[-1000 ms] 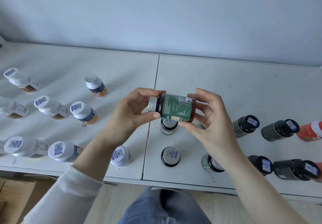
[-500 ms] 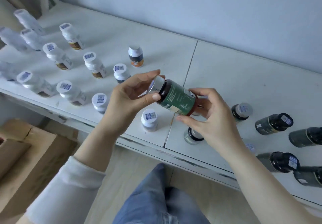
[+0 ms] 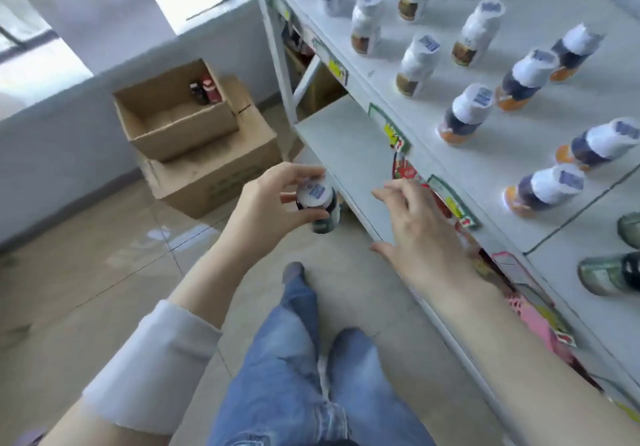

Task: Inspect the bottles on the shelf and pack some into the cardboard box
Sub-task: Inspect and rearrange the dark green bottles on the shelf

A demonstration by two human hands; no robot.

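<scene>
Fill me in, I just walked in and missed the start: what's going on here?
A person is packing bottles. Their left hand grips a dark bottle by its white cap, off the shelf and over the floor. The right hand is open and empty near the shelf edge. The open cardboard box sits on a bigger carton ahead, with two bottles already in one corner. Many white-capped bottles stand on the shelf.

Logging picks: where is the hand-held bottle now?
Head view, centre: the left hand grips the bottle by its cap, between the cardboard box and the shelf.
</scene>
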